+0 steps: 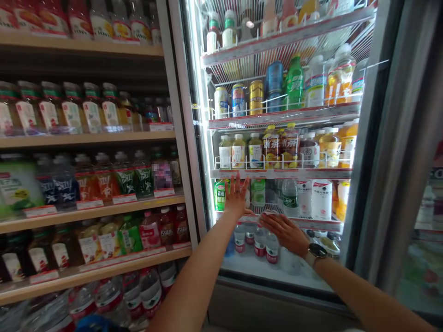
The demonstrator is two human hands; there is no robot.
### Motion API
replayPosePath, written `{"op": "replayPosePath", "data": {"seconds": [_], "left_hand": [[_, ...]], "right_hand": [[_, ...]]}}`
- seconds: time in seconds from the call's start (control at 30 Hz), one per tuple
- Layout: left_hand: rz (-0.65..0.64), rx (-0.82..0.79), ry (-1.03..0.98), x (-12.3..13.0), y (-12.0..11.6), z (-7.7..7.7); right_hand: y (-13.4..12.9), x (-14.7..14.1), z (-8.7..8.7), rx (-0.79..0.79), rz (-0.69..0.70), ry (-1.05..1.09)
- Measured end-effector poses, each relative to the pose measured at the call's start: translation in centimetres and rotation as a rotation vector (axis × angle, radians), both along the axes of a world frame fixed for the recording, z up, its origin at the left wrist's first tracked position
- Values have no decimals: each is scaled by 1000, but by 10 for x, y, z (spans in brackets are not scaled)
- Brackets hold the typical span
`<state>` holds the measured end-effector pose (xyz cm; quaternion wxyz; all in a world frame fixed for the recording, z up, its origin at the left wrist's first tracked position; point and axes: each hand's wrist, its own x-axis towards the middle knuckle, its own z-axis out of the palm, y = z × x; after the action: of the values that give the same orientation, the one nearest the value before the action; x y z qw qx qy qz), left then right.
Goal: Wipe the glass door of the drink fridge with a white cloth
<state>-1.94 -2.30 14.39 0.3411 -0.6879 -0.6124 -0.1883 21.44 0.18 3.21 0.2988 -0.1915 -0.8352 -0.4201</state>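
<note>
Your left hand (236, 198) and right hand (284, 234) are open and hold nothing, resting on the glass door (242, 83) of the drinks fridge, with the right hand lower.

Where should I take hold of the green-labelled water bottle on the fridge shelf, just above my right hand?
Grip the water bottle around its body at the green label, coming from the front with the right hand. It stands upright, its neck tapers close under the shelf above, and a low wire rail seems to cross its foot, so lift over it.
</note>
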Motion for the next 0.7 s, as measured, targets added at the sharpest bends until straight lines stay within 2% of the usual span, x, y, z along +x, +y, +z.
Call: {"op": "replayPosePath", "data": {"seconds": [0.1,0.2,0.3,0.37,0.4,0.47,0.53,0.7], "left_hand": [[-5,27,9,-1,2,-2],[-2,23,10,-1,2,-2],[7,-12,8,0,1,-1],[11,-22,6,0,1,0],[13,-22,6,0,0,1],[17,-18,9,1,0,0],[24,-18,13,1,0,0],[35,-20,15,2,0,-1]], "right_hand": [[6,18,34,23,-8,3],[11,36,87,36,-37,66],[14,48,139,69,-66,271],[15,52,161,78,-96,433],[15,53,167,80,-106,494],[17,54,167,89,-110,562],[18,54,154,104,-106,573],[18,58,93,98,-87,460]]}}
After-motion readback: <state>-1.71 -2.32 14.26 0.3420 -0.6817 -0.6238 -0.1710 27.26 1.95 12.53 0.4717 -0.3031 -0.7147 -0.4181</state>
